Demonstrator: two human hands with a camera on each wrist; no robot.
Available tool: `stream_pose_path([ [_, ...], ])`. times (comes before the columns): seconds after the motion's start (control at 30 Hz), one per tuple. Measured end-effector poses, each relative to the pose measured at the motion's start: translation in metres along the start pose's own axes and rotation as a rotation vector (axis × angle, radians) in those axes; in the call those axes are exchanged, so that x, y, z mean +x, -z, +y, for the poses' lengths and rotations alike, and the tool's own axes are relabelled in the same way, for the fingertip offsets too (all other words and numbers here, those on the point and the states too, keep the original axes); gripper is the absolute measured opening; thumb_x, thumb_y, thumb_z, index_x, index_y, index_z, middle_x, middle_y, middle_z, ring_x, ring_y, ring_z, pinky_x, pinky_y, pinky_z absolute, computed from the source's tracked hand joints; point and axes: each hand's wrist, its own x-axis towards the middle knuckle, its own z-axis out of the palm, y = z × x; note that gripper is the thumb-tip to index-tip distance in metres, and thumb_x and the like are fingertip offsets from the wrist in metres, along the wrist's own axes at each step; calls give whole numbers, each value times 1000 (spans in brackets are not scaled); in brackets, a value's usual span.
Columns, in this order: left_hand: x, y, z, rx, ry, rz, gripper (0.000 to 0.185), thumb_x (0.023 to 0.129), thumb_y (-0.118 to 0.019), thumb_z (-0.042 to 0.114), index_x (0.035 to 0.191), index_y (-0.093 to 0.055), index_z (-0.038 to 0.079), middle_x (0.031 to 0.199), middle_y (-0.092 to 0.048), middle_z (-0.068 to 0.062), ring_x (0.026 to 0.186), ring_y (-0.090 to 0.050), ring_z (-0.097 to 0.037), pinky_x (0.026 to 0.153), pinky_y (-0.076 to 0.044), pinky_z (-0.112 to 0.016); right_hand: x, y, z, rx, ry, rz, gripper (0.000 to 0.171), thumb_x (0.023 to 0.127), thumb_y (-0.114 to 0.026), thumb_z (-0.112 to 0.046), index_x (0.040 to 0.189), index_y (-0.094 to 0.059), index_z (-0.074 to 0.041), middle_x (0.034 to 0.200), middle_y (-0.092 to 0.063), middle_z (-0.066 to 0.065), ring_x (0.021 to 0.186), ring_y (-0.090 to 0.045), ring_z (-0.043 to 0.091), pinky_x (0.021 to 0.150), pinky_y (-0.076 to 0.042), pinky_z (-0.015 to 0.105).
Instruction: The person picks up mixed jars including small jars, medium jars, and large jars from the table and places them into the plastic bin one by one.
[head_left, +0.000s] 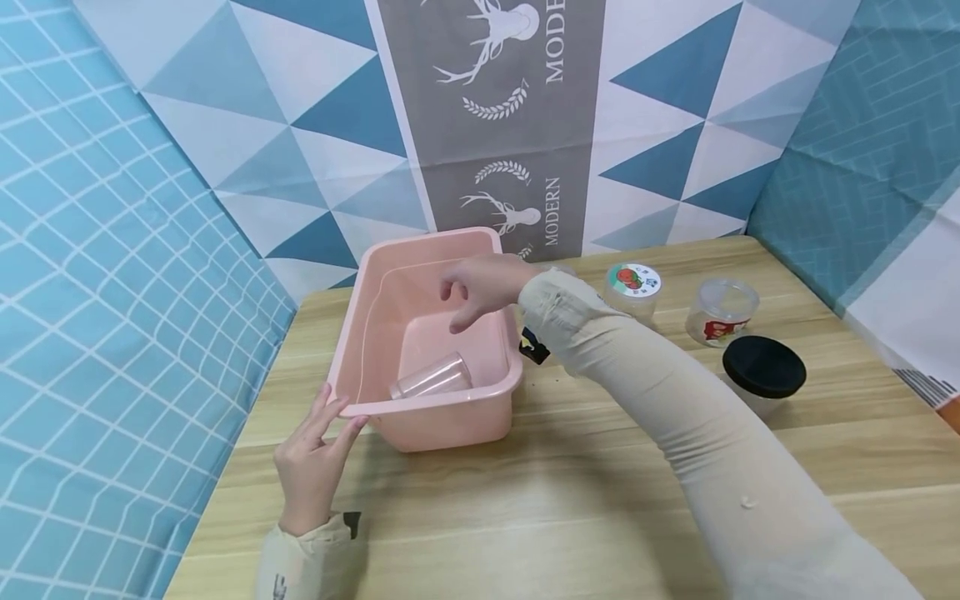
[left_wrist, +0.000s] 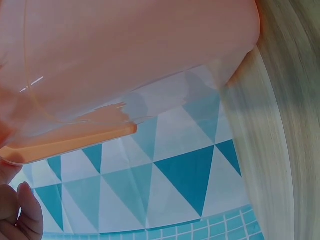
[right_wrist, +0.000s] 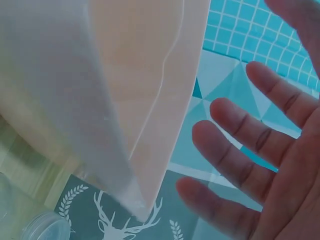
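Observation:
A pink plastic basin (head_left: pixel 450 427) stands on the wooden table, and a clear plastic cup-like container (head_left: pixel 435 379) lies on its side inside it. At the basin's near left corner my left hand (head_left: pixel 309 471) grips the rim between thumb and fingers; part of that hand (left_wrist: pixel 22 212) shows at the edge of the left wrist view. My right hand (head_left: pixel 483 287) hovers over the basin's right side, holding nothing. Its fingers are spread and slightly bent in the right wrist view, where the palm (right_wrist: pixel 295 195) is bare beside the basin wall (right_wrist: pixel 145 100).
Right of the basin stand a jar with a green and white fruit-picture lid (head_left: pixel 634 281), a clear jar with a red label (head_left: pixel 722 312) and a black-lidded jar (head_left: pixel 763 367). A small black item (head_left: pixel 534 347) lies against the basin's right side. Patterned cloth walls (head_left: pixel 315 158) enclose the table.

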Motion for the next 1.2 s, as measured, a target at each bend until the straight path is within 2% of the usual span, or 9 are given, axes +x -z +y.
stream_pose_path([
  [0.37,0,-1,-1,0,-2,-1,56,82,-68,51,86,-74,-5,101,-67,-23,97,-56,11,38,-29,-17,-16,-6,12,-39,7,113,46,73,-76,-45,111,-67,-21,105,-64,-2,94,-60,14,80,-47,39],
  [0.67,-1,-1,-1,-6,10,-1,56,82,-68,51,87,-74,-5,102,-67,-24,102,-57,8,38,-29,-17,-34,-10,21,96,27,254,39,77,-76,-35,112,-68,-18,104,-67,0,97,-61,17,79,-46,38],
  [0.8,0,0,-2,11,0,-2,57,82,-66,52,87,-74,-5,103,-67,-22,76,-71,-15,37,-29,-17,-41,-15,28,200,56,368,38,79,-77,-26,111,-67,-9,101,-68,5,96,-61,22,79,-47,35],
  [0.9,1,0,-2,28,-19,-7,58,83,-65,52,86,-74,-5,103,-67,-22,54,-65,-32,36,-30,-18,-47,-17,34,274,79,457,37,78,-78,-18,110,-66,-3,98,-68,11,94,-60,26,78,-48,36],
  [0.97,1,1,-2,32,-22,-7,58,83,-65,53,86,-74,-4,103,-67,-22,59,-68,-31,36,-30,-18,-53,-21,37,313,84,491,38,77,-78,-14,110,-66,-1,98,-67,14,93,-60,27,78,-49,38],
  [1.03,1,1,-2,36,-19,-6,57,83,-65,53,86,-74,-4,102,-67,-22,75,-70,-20,36,-29,-18,-58,-26,40,341,80,525,38,76,-79,-13,110,-65,0,99,-66,16,93,-59,26,79,-48,40],
  [1.1,1,2,-2,34,-13,-2,57,82,-66,53,85,-74,-3,102,-68,-22,91,-65,-9,36,-28,-18,-62,-33,41,355,88,567,39,76,-80,-13,109,-65,1,100,-66,16,93,-59,26,80,-48,40],
  [1.17,0,3,-2,40,-8,1,56,82,-66,53,85,-75,-2,102,-68,-21,93,-62,-4,36,-28,-18,-64,-40,42,353,116,633,40,75,-81,-12,108,-66,2,101,-66,16,93,-60,26,81,-48,40],
  [1.2,0,3,-2,41,-3,-1,57,82,-66,53,85,-75,-2,102,-68,-21,92,-64,-8,36,-28,-18,-65,-43,42,356,138,671,40,74,-81,-11,108,-66,3,101,-66,16,93,-59,27,82,-47,40],
])
